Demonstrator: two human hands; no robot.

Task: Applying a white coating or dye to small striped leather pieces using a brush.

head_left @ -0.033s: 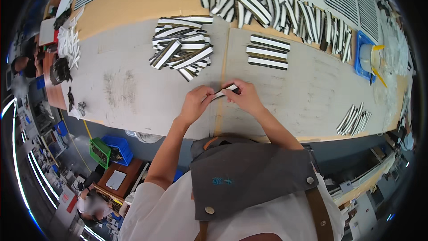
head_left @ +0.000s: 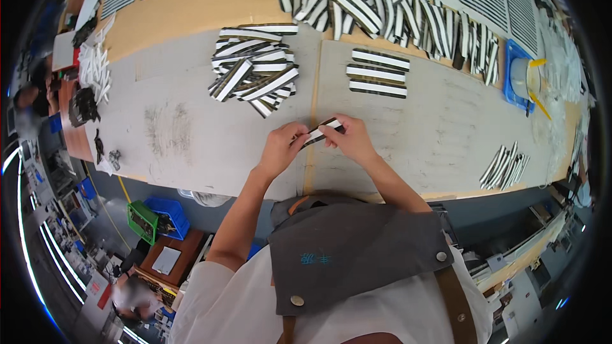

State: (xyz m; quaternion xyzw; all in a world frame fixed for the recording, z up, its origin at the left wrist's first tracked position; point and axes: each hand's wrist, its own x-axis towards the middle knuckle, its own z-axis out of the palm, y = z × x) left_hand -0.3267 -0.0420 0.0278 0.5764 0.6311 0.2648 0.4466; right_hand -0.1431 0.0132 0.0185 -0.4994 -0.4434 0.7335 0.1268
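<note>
Between my two hands, just above the near part of the table, is a short black-and-white strip [head_left: 316,135]. My left hand [head_left: 282,146] pinches its left end, thumb and fingers closed. The right end sits in the closed fingers of my right hand [head_left: 350,136], which hide part of it. Beyond my hands to the left lies a heaped pile of similar strips [head_left: 258,67]. To the right of that pile, a few strips [head_left: 377,75] lie flat in a neat row, one above another.
A long band of strips [head_left: 389,16] spreads along the far side. At the right stand a blue tray [head_left: 512,83] and a tub [head_left: 526,79] with yellow-handled tools. Thin rolled strips [head_left: 505,167] lie near the right front edge. White pieces [head_left: 95,64] are heaped at the left.
The strip between my hands has turned so more of its white face shows. Both hands stay almost where they were; the whole view has shifted slightly.
</note>
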